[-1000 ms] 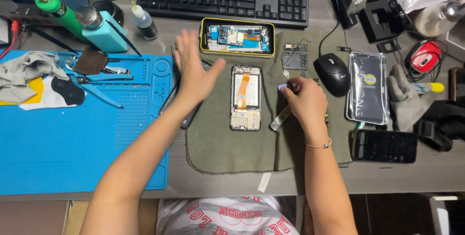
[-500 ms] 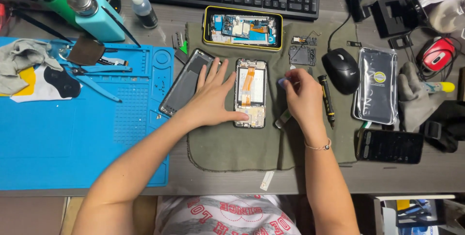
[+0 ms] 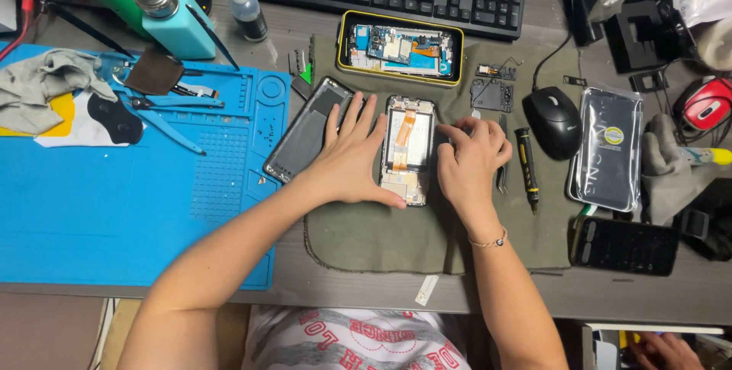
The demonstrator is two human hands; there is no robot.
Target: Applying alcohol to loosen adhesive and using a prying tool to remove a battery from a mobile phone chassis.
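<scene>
An opened phone frame (image 3: 408, 149) with an orange flex cable lies upright on a green cloth (image 3: 396, 240). My left hand (image 3: 351, 156) lies flat just left of it, fingers spread, its thumb along the frame's lower edge and its fingertips over a dark screen panel (image 3: 305, 134). My right hand (image 3: 469, 160) sits at the frame's right side, its bent fingertips pressing the upper right edge. I cannot see anything else in either hand.
Behind the frame lies a yellow-cased phone (image 3: 400, 48) with a bare circuit board. Tweezers (image 3: 502, 179), a black screwdriver (image 3: 527, 164), small parts (image 3: 492, 96), a mouse (image 3: 553, 122) and a bagged phone (image 3: 608, 149) are on the right, a blue mat (image 3: 137, 202) with tools on the left.
My left hand has come down from above the cloth and settled flat beside the frame. My right hand has moved in against the frame's right edge. The view has shifted closer.
</scene>
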